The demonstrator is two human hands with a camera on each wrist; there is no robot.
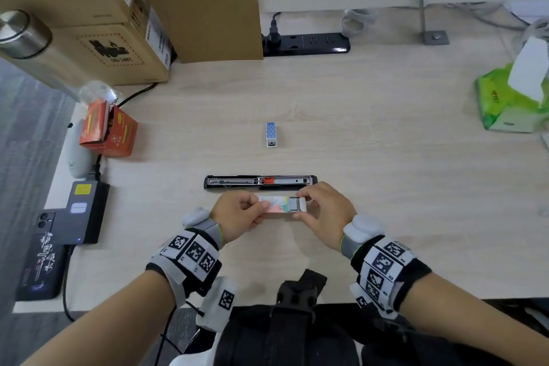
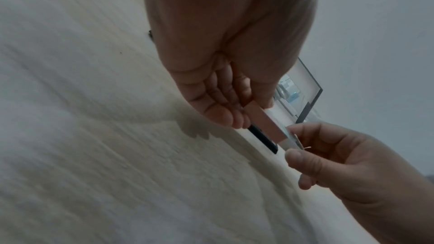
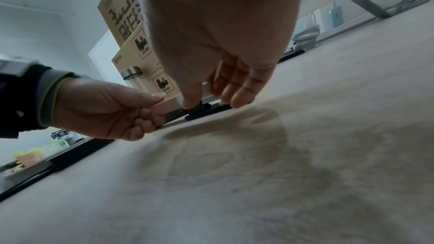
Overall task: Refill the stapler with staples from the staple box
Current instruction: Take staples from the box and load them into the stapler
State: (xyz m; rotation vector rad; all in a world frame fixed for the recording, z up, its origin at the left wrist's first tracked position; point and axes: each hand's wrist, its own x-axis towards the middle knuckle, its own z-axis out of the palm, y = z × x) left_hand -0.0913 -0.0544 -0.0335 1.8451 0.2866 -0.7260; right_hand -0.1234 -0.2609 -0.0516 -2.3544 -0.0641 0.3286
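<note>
Staple box (image 1: 277, 205) held just above desk (image 1: 386, 142), near body — light card sleeve, inner tray slid partly out at right, staples (image 1: 292, 205) exposed. Strip likely brittle, best pinched by long sides. Left hand (image 1: 237, 215) pinches sleeve; right hand (image 1: 322, 211) pinches tray end, fingers curled, wrists level. Just beyond: stapler (image 1: 260, 182) flat, opened out, channel exposed, untouched.
</note>
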